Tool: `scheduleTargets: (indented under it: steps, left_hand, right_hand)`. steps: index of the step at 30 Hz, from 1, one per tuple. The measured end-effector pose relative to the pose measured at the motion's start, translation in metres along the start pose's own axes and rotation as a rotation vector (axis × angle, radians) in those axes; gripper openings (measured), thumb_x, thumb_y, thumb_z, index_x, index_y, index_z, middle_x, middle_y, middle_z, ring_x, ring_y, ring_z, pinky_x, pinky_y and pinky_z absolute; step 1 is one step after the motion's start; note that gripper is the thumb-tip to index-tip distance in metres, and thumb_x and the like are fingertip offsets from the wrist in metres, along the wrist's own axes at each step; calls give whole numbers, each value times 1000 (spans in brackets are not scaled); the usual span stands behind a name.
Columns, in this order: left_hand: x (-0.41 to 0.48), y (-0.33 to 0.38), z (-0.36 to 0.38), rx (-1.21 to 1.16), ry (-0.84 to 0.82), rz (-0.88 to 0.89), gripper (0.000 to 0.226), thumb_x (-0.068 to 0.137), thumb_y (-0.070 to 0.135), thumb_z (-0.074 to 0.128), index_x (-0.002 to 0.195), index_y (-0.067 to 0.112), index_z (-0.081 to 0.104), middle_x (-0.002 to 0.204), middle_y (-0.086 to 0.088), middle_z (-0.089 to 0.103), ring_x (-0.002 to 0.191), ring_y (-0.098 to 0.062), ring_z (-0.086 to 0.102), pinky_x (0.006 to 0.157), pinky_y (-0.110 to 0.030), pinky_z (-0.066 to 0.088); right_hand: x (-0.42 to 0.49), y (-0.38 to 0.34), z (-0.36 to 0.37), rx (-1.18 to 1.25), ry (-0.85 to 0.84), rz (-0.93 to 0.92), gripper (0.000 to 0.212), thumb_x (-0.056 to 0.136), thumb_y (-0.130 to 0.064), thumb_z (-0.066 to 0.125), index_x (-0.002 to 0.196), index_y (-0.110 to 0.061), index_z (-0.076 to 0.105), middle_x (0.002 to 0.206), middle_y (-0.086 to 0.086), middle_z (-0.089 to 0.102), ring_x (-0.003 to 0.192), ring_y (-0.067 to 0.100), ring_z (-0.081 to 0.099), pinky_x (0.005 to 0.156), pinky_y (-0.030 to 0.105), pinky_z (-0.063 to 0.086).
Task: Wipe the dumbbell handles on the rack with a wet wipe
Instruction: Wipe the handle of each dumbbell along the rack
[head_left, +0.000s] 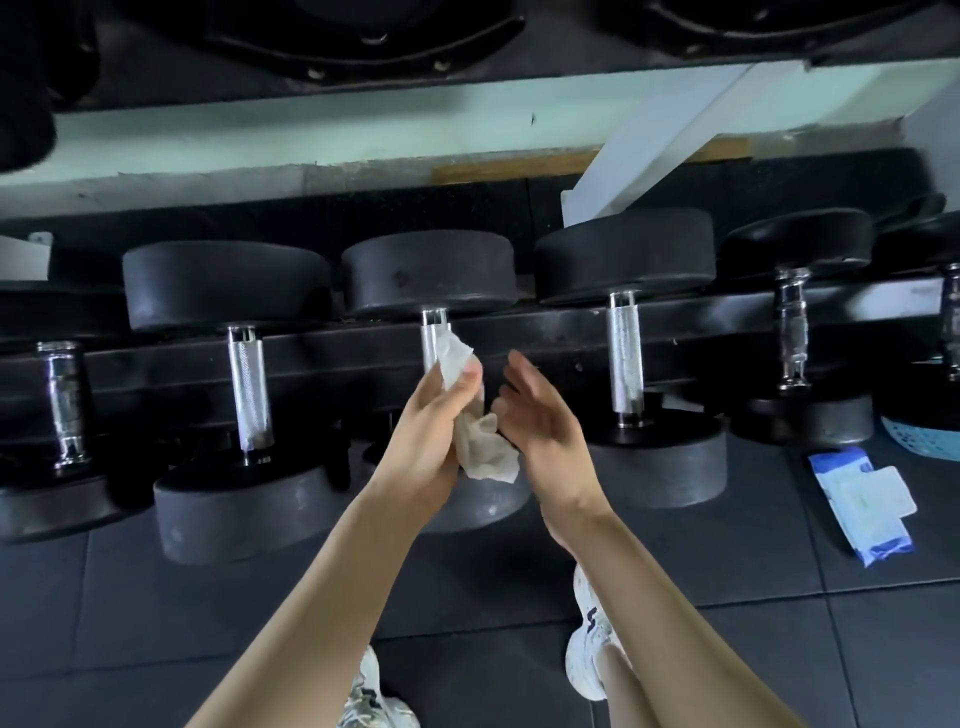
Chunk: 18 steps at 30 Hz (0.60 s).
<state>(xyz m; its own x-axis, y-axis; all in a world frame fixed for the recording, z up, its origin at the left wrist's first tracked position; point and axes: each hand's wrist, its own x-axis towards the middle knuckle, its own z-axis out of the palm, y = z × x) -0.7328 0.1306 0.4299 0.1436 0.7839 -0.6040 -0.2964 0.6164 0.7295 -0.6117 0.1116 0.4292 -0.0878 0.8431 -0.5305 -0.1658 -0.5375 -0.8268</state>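
Nearest the camera: two pale sneakers (589, 631) on dark floor mats, bare forearms reaching up from them to the rack (363, 345). Left hand (434, 415) clamped around the centre dumbbell handle (435, 332) through the wet wipe (480, 441); wipe bunched, one end above the thumb, loose tail below the palm. Right hand (540, 415) just right of that handle, fingers spread, gripping nothing, apart from the left. Judged mid-wipe on the centre bar. Handle's long axis ran front-to-back across the rack rail, far end toward the wall. Next likely needed: slide and twist along the knurling, then on to the neighbour handle (626, 358) right of centre. Wipes pack (865, 506) on the floor, far right of the rack.
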Motion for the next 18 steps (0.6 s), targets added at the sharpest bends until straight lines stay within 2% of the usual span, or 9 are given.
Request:
scheduleTargets:
  steps: [2,4,6,8,10,11,13,16,18]
  left_hand:
    - [-5,3,23,-78,-26,-75,54,90,51,43,114,7,61,99,-10,69,95,-20,68,75,-29,57]
    - [-6,5,48,-111,-1,-154,59,89,62,38,103,13,68,85,-8,69,82,-19,68,69,-29,55]
    - [-4,3,73,-93,-6,-213,66,78,73,41,102,18,70,74,-3,63,74,-18,62,73,-33,51]
    - [-1,-2,96,-49,-9,-226,70,77,76,39,117,26,65,83,2,67,87,-16,63,88,-37,49]
    - [-1,-4,117,-26,8,-220,64,84,72,33,126,31,59,108,3,69,107,-12,62,100,-35,45]
    - [0,-4,127,-22,17,-219,63,87,69,32,129,31,56,120,4,66,114,-10,59,104,-33,41]
    - [3,2,143,19,67,-210,60,91,64,31,136,28,49,137,8,54,128,-7,47,113,-32,29]
    - [17,10,149,143,213,-130,55,95,56,35,138,23,47,142,9,47,132,-9,40,113,-31,24]
    - [29,15,147,220,288,-38,47,96,48,41,134,21,51,132,9,54,125,-10,46,102,-25,32]
  right_hand:
    - [-7,-9,-11,-24,-75,-7,46,94,-14,57,134,-34,45,111,-31,61,112,-9,54,92,17,47]
    - [-9,-17,-24,-165,-66,-40,33,93,-11,57,122,-27,57,99,-13,70,98,3,65,85,22,53]
    - [-15,-29,-37,-308,37,-99,12,92,-11,56,92,-20,64,77,-7,67,73,6,63,69,21,53]
    - [-19,-34,-57,-318,143,-94,27,90,-6,56,66,-19,56,56,-11,54,53,1,47,53,13,40]
    - [-23,-39,-78,-298,202,-16,23,89,-5,57,71,-17,62,59,-15,53,55,-1,47,52,7,37]
    - [-23,-44,-88,-292,229,16,12,90,-8,59,86,-16,68,68,-15,58,63,-2,53,57,6,41]
    - [-17,-55,-110,-316,327,35,18,91,-14,61,106,-11,68,83,-11,66,83,4,62,70,11,47]
    - [6,-66,-138,-368,474,19,20,91,-15,59,105,-2,66,89,6,69,95,23,63,77,30,48]
    - [28,-62,-150,-426,534,27,19,91,-20,59,103,-8,68,83,-2,64,91,20,62,72,23,42]
